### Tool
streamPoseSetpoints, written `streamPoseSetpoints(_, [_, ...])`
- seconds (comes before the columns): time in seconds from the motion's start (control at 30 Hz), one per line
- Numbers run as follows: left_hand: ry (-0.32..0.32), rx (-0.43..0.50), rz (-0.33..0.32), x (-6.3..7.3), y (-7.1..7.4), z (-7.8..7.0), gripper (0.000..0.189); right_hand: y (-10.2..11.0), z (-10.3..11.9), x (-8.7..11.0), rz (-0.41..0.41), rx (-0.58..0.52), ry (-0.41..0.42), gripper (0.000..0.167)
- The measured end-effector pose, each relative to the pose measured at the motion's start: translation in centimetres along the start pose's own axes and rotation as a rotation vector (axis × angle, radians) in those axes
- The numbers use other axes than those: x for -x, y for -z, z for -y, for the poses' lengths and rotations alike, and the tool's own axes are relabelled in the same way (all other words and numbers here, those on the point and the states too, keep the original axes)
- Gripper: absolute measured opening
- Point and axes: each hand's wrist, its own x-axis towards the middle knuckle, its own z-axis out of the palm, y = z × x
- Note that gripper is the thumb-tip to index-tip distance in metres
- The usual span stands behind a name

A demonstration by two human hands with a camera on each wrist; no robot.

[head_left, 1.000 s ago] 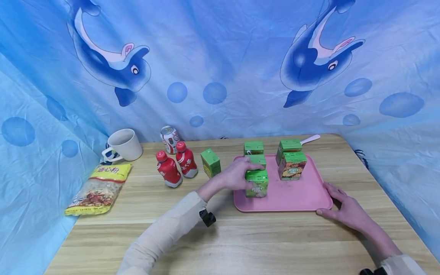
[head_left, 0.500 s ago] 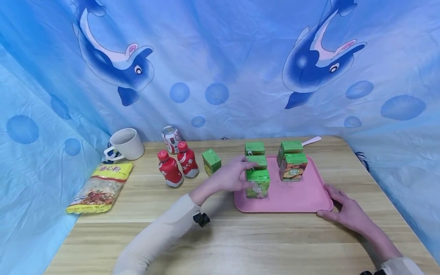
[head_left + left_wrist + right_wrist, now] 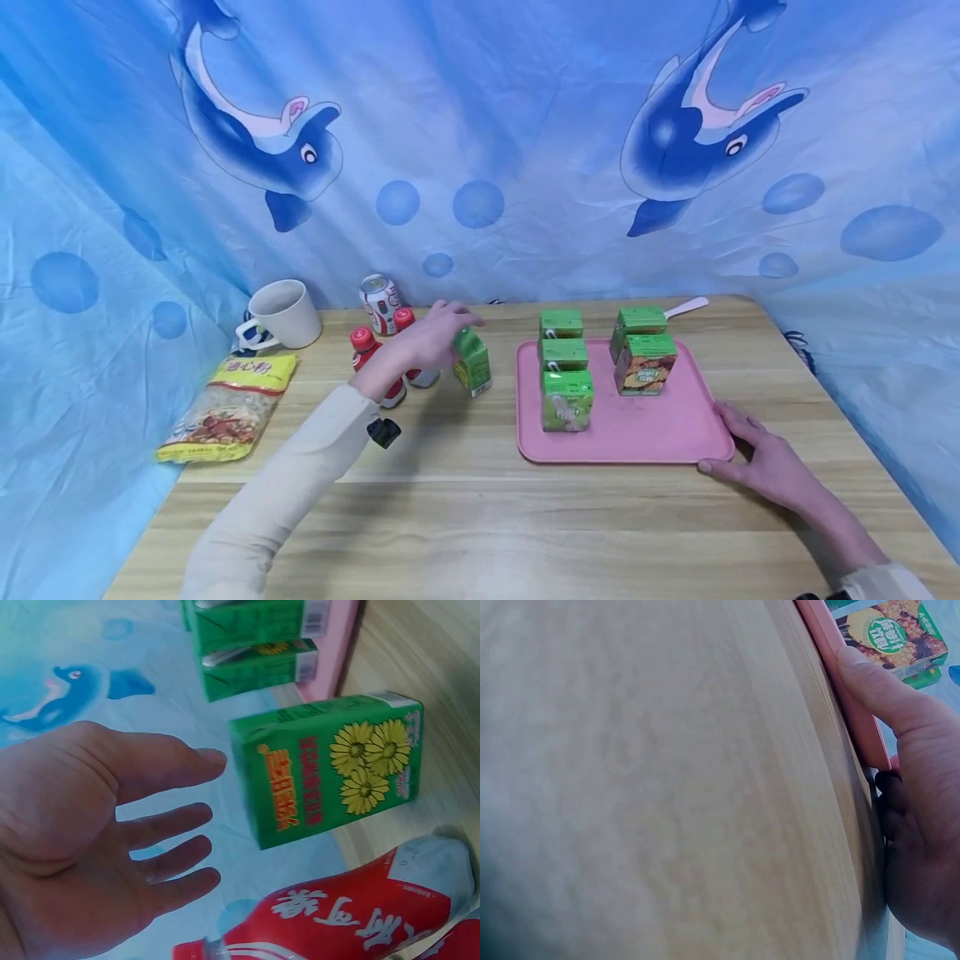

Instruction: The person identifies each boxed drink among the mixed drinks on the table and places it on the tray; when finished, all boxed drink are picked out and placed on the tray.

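Note:
My left hand (image 3: 431, 337) is above the table, with thumb and fingers spread beside the top of a green drink carton (image 3: 472, 364). In the left wrist view a gap shows between those fingertips and the carton (image 3: 330, 769), which has yellow flowers on its side. My right hand (image 3: 765, 462) holds the front right corner of a pink tray (image 3: 637, 437), its thumb along the front rim and its fingers at the right side. On the tray, several green-topped cartons stand in two rows, a left row (image 3: 567, 402) and a right row (image 3: 647, 367).
Two red bottles (image 3: 362, 340) stand just left of the carton, partly behind my left hand. A drink can (image 3: 380, 302), a white mug (image 3: 288, 315) and a yellow food packet (image 3: 232, 408) are farther left. A pale handle (image 3: 687, 307) sticks out behind the right row.
My left hand has let go of the front left carton on the tray and moved left to the loose green carton. The right hand stays at the tray corner.

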Motion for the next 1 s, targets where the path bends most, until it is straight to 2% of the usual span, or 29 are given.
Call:
streamPoseSetpoints(0.17, [0.028,-0.022,0.056,-1.1,-0.8,0.5,0.068,-0.1,0.0,0.0,-0.008,-0.002,0.01,0.106])
streamPoseSetpoints(0.3, [0.022,-0.041,0.074,-1.5,-1.1,0.4,0.062,-0.2,0.0,-0.1,-0.004,0.001,0.005,0.107])
streamPoseSetpoints(0.4, [0.004,-0.047,0.059,-1.7,-1.4,0.5,0.058,-0.1,-0.1,-0.1,-0.008,0.009,0.004,0.107])
streamPoseSetpoints(0.6, [0.016,0.017,0.023,-2.2,-2.2,0.4,0.056,0.0,-0.2,-0.1,-0.021,0.016,0.015,0.106])
streamPoseSetpoints(0.83, [-0.028,0.07,-0.031,-2.6,-3.2,0.4,0.053,0.0,-0.1,0.0,-0.021,0.007,0.012,0.106])
streamPoseSetpoints(1.0, [-0.018,0.088,-0.062,-2.7,-3.6,0.4,0.053,-0.1,-0.1,0.0,-0.021,0.003,0.01,0.107])
